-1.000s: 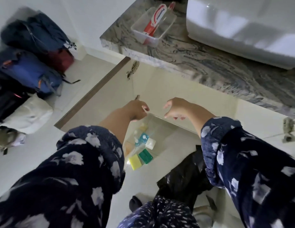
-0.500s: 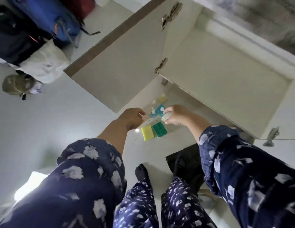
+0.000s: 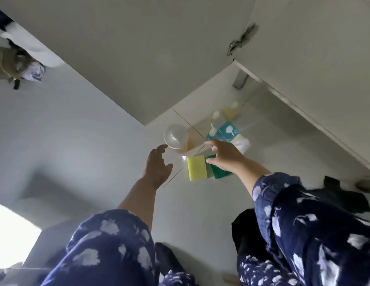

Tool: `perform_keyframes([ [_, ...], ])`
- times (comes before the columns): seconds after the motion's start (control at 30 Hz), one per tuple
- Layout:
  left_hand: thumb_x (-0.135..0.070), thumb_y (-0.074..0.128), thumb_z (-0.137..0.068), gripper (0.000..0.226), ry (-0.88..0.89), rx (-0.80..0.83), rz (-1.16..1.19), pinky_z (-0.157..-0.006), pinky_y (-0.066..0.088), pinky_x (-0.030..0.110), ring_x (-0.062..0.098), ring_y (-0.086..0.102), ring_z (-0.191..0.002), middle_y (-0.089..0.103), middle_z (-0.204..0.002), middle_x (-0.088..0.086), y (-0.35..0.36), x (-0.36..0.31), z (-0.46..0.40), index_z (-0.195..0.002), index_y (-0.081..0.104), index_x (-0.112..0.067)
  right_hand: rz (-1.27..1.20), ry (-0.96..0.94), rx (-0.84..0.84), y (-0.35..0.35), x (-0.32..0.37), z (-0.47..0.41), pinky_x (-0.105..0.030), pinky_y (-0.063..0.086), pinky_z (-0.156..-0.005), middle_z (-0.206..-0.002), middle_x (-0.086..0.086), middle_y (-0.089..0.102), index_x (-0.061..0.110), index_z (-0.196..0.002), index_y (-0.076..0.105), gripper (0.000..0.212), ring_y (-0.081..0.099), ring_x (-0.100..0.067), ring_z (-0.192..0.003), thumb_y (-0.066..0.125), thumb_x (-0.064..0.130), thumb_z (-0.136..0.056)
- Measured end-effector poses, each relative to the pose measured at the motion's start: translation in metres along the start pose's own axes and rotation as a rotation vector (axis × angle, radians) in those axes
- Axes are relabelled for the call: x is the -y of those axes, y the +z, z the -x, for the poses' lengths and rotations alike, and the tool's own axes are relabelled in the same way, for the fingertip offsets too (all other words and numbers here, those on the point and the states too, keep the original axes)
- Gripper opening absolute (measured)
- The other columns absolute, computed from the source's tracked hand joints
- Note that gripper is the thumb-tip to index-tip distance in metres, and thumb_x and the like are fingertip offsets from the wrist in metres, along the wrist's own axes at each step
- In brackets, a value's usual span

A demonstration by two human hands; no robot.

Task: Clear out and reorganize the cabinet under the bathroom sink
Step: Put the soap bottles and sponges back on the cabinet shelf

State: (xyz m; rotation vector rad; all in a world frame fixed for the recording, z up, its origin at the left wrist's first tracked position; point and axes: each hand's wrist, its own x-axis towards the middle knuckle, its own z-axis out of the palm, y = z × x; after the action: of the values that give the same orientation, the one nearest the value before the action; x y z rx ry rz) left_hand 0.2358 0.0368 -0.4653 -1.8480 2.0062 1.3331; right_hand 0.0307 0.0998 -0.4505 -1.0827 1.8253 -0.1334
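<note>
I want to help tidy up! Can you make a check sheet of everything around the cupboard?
Surface: pale floor tiles, bare here.
Job's things: yellow sponge, green sponge, blue pouch, round-capped bottle, grouped on the floor.
Clutter: dark cloth.
Hands: left hand open near the bottle; right hand open over the sponges.
Cables: nothing seen.
Surroundings: open cabinet door, hinge.

The view dropped closer to the floor, and the counter went out of sight. Both hands opened and reached lower: the left hand [image 3: 157, 168] came beside a clear jar [image 3: 176, 139], while the right hand [image 3: 225, 155] spread over the green sponge [image 3: 218, 173].
</note>
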Motion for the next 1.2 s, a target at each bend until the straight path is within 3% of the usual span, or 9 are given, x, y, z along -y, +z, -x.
perform_keyframes([
  [0.13, -0.011, 0.071, -0.081, 0.087, -0.003, -0.049, 0.163, -0.091, 0.049, 0.036, 0.018, 0.054, -0.105, 0.043, -0.138, 0.003, 0.049, 0.042, -0.05, -0.148, 0.019, -0.028, -0.11, -0.116, -0.026, 0.04, -0.026, -0.065, -0.029, 0.038, -0.102, -0.148, -0.005, 0.04, 0.028, -0.149, 0.022, 0.086, 0.043, -0.024, -0.131, 0.073, 0.021, -0.08],
  [0.23, -0.017, 0.077, -0.078, 0.098, 0.055, -0.113, 0.265, -0.092, 0.048, 0.036, 0.016, 0.052, -0.11, 0.041, -0.142, -0.002, 0.08, 0.07, -0.086, -0.15, 0.011, -0.032, -0.191, -0.27, -0.074, 0.061, -0.036, -0.11, -0.036, 0.027, -0.114, -0.157, 0.002, 0.022, 0.026, -0.152, 0.009, 0.111, 0.03, -0.023, -0.142, 0.08, 0.041, -0.067],
  [0.33, -0.024, 0.078, -0.076, 0.096, 0.127, -0.199, 0.346, -0.094, 0.046, 0.034, 0.011, 0.051, -0.114, 0.043, -0.142, -0.008, 0.107, 0.091, -0.118, -0.148, 0.016, -0.037, -0.17, -0.348, -0.158, 0.075, -0.043, -0.146, -0.028, 0.026, -0.112, -0.157, 0.003, 0.024, 0.033, -0.151, 0.002, 0.119, 0.031, -0.018, -0.141, 0.085, 0.031, -0.066],
  [0.47, -0.03, 0.081, -0.073, 0.082, 0.186, -0.274, 0.481, -0.09, 0.042, 0.022, 0.001, 0.051, -0.115, 0.052, -0.127, -0.017, 0.132, 0.104, -0.15, -0.135, 0.029, -0.047, -0.148, -0.538, -0.23, 0.095, -0.045, -0.181, -0.031, 0.03, -0.111, -0.154, 0.003, 0.03, 0.04, -0.149, 0.0, 0.125, 0.034, -0.011, -0.137, 0.088, 0.031, -0.061],
  [0.57, -0.025, 0.078, -0.076, 0.077, 0.238, -0.295, 0.492, -0.084, 0.041, 0.015, -0.01, 0.052, -0.103, 0.054, -0.111, -0.029, 0.138, 0.109, -0.164, -0.132, 0.03, -0.048, -0.183, -0.651, -0.316, 0.111, -0.047, -0.198, -0.032, 0.04, -0.109, -0.151, 0.006, 0.033, 0.042, -0.145, 0.012, 0.118, 0.044, -0.011, -0.129, 0.09, 0.032, -0.057],
  [0.67, -0.023, 0.073, -0.082, 0.082, 0.275, -0.318, 0.446, -0.088, 0.047, 0.021, 0.003, 0.057, -0.11, 0.059, -0.113, -0.023, 0.129, 0.108, -0.167, -0.144, 0.023, -0.041, -0.246, -0.665, -0.42, 0.115, -0.039, -0.197, -0.037, 0.052, -0.096, -0.14, 0.004, 0.047, 0.032, -0.137, 0.027, 0.102, 0.056, -0.019, -0.118, 0.089, 0.033, -0.057],
  [0.8, -0.031, 0.071, -0.083, 0.087, 0.331, -0.32, 0.363, -0.093, 0.052, 0.042, 0.019, 0.058, -0.118, 0.061, -0.126, -0.003, 0.113, 0.094, -0.158, -0.147, 0.012, -0.043, -0.276, -0.611, -0.532, 0.11, -0.024, -0.184, -0.034, 0.05, -0.098, -0.14, 0.005, 0.048, 0.027, -0.138, 0.031, 0.097, 0.053, -0.017, -0.121, 0.086, 0.041, -0.06],
  [1.03, -0.06, 0.063, -0.073, 0.094, 0.488, -0.352, 0.3, -0.091, 0.052, 0.051, 0.026, 0.055, -0.122, 0.055, -0.136, 0.0, 0.086, 0.029, -0.136, -0.144, 0.003, -0.053, -0.323, -0.662, -0.756, 0.057, -0.014, -0.144, -0.032, 0.051, -0.098, -0.139, 0.008, 0.049, 0.022, -0.137, 0.036, 0.093, 0.051, -0.01, -0.123, 0.083, 0.046, -0.06],
  [1.2, -0.052, 0.067, -0.079, 0.088, 0.649, -0.342, 0.262, -0.097, 0.05, 0.047, 0.024, 0.055, -0.122, 0.055, -0.136, -0.006, 0.078, -0.047, -0.123, -0.146, 0.011, -0.047, -0.335, -0.652, -0.907, -0.01, -0.022, -0.103, -0.031, 0.054, -0.094, -0.133, 0.009, 0.053, 0.023, -0.136, 0.037, 0.089, 0.056, -0.011, -0.116, 0.08, 0.049, -0.063],
])
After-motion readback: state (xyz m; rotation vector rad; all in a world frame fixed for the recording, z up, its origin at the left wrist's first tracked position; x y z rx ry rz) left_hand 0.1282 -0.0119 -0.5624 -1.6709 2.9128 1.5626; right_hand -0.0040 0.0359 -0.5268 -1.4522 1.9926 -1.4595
